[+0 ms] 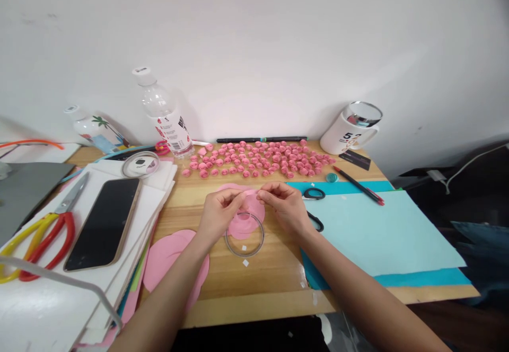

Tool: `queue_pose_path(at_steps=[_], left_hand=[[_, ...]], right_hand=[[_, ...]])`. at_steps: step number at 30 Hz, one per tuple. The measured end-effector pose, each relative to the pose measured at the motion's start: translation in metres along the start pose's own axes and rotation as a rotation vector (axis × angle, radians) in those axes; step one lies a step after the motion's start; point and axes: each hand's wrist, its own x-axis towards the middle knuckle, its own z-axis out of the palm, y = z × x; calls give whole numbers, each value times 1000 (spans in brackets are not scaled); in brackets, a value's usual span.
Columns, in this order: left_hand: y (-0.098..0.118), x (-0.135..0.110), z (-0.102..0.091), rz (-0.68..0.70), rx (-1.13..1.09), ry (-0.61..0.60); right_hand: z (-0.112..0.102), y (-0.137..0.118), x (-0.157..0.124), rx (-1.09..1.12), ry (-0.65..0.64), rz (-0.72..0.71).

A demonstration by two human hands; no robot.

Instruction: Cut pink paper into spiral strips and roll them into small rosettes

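My left hand (220, 213) and my right hand (284, 205) meet over the middle of the wooden desk (254, 280), fingers pinched together on a pink paper spiral (248, 211). The paper hangs down from my fingertips over a clear round lid (244, 234) that lies on the desk. Beyond my hands, several small rolled pink paper roses (258, 162) are spread in rows near the wall. A larger pink paper cutout (170, 259) lies under my left forearm.
A phone (104, 222) rests on a stack of white sheets at left, beside red and yellow scissors (43, 235). Black scissors (314, 194), a light blue sheet (377, 230), red pencil (358, 184), white mug (352, 128), two bottles (165, 113) and black pens (262, 140) surround.
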Motion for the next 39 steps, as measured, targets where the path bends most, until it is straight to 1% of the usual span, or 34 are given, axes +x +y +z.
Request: queue_pose_path(at_steps=[4, 9, 18, 26, 32, 39], left_hand=[[0, 1, 0, 8, 5, 0], [-1, 1, -1, 14, 12, -2], [-2, 1, -1, 21, 18, 8], [-4, 1, 0, -6, 4, -13], [-5, 2, 0, -17, -14, -10], [-5, 2, -1, -13, -26, -29]], right_hand=[[-1, 1, 1, 11, 29, 14], [-2, 4, 2, 28, 4, 39], [-1, 4, 2, 58, 0, 36], [1, -2, -1, 5, -8, 5], [0, 3, 1, 38, 27, 28], [-1, 5, 2, 64, -5, 34]])
